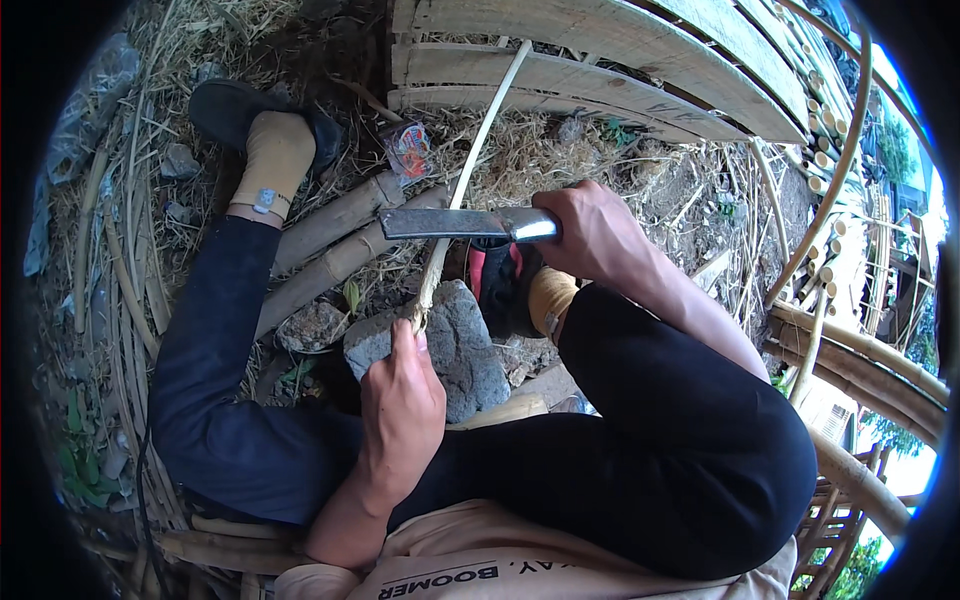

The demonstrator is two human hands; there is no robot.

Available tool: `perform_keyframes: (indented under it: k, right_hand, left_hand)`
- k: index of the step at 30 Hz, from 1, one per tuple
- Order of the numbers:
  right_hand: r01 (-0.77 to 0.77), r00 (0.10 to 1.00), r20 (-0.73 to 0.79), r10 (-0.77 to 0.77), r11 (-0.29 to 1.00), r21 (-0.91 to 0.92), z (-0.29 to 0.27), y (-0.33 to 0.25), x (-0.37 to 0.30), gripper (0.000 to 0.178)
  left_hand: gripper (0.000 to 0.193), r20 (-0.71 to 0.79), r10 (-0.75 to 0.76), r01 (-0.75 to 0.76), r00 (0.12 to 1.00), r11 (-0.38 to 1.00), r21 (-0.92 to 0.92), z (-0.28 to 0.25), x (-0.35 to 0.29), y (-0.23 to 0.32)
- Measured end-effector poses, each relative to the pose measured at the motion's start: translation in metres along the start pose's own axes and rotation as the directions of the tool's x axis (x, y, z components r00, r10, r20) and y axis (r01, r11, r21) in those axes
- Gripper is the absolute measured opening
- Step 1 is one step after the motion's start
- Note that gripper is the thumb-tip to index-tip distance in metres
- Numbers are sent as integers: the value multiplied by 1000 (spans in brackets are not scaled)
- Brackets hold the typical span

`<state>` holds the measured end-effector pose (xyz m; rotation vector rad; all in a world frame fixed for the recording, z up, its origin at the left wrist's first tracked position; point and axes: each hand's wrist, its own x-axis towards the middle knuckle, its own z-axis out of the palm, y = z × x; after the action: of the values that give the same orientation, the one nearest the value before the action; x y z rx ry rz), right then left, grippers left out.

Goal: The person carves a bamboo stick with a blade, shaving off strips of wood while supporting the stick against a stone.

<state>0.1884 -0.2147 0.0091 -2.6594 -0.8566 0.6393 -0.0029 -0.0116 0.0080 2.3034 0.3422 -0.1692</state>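
Note:
My left hand [402,400] is closed around the near end of a long, pale, thin stick [477,150], which slants up and away to the wooden slats. Near my fingers the stick looks rough and frayed. My right hand [590,230] grips the handle end of a machete-like knife [445,223]. Its broad dark blade points left and lies across the stick, above my left hand; whether it touches the wood I cannot tell. Just beneath the stick's near end sits a grey stone block [455,350], between my legs.
Thick bamboo poles [335,262] lie on the straw-strewn ground to the left. A wooden slatted pallet [590,70] stands at the far side. Cut bamboo [822,160] is stacked at the right, near a bamboo frame [870,350]. A crumpled wrapper [408,150] lies beyond the poles.

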Motion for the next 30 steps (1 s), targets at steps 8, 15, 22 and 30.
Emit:
perform_keyframes:
  k: [8, 15, 22, 30]
  right_hand:
    - [-33, 997, -72, 29, 998, -53, 8, 6, 7, 19]
    - [-87, 987, -148, 69, 989, -118, 7, 8, 11, 18]
    - [-366, 890, -379, 253, 892, -264, -20, 33, 17, 18]
    - [-209, 957, -245, 153, 952, -222, -31, 25, 1, 15]
  left_hand:
    - [12, 86, 18, -15, 996, 999, -39, -4, 6, 3]
    - [12, 83, -15, 15, 996, 1000, 12, -5, 4, 3]
    - [15, 86, -18, 16, 996, 1000, 20, -7, 3, 4]
    - [14, 80, -34, 27, 996, 996, 89, -5, 1, 6]
